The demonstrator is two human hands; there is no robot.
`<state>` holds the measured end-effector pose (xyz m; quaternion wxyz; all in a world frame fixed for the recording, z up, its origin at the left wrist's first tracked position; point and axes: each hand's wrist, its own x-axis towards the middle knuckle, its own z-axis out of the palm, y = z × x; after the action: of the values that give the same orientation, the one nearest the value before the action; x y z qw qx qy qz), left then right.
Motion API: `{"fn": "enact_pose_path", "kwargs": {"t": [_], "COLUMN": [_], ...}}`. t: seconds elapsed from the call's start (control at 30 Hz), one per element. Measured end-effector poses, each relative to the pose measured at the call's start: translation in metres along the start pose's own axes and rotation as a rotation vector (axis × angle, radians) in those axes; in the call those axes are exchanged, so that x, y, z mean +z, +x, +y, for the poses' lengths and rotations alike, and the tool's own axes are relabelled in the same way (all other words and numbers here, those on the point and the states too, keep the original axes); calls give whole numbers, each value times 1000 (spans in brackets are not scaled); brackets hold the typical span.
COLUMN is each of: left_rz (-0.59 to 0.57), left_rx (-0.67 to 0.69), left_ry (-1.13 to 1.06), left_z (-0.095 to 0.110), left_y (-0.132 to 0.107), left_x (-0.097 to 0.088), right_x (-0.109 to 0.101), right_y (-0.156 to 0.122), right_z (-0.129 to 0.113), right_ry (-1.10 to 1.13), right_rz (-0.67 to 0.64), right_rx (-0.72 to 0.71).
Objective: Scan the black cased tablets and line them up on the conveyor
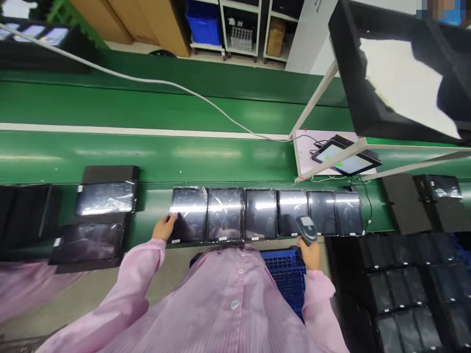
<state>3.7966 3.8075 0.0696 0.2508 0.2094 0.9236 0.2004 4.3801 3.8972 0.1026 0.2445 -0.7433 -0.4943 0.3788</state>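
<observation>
In my right hand point(309, 254) is a dark handheld barcode scanner point(307, 228); its head is over the row of screens. My left hand point(164, 227) grips the left edge of the leftmost tablet screen point(189, 214), with some of its fingers hidden. That screen belongs to a row of several glossy black panels, including a middle one point(260, 214) and the rightmost one point(348, 213). They lie side by side along the near edge of the green bench point(221, 162). Small white labels show at their lower edges.
Black foam trays with screens point(106, 197) stand left of the row. More screens in trays point(405, 289) sit lower right. A tablet on a stand point(346, 156) is beneath a white frame holding a black box point(353, 98). A white cable point(176, 86) crosses the bench. A blue crate point(287, 274) is below.
</observation>
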Motion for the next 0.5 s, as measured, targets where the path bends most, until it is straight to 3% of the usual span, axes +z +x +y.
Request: {"fn": "enact_pose_path", "kwargs": {"t": [0.07, 0.17, 0.27, 0.43, 0.5], "left_rz": [-61, -94, -144, -307, -319], "left_rx": [-19, -33, -68, -108, -121], "left_ry": [-43, -116, -185, -373, -440], "left_z": [-5, -10, -11, -12, -16], "left_y": [1, -1, -2, -12, -21], "left_x": [1, -1, -9, -15, -12], "right_x": [53, 95, 103, 94, 88], "right_y": [2, 6, 11, 17, 17], "right_z": [-9, -14, -11, -15, -21], "right_ry": [146, 280, 417, 626, 673], "right_rz": [-174, -243, -324, -372, -370], "right_rx": [-50, -59, 38, 177, 199]}}
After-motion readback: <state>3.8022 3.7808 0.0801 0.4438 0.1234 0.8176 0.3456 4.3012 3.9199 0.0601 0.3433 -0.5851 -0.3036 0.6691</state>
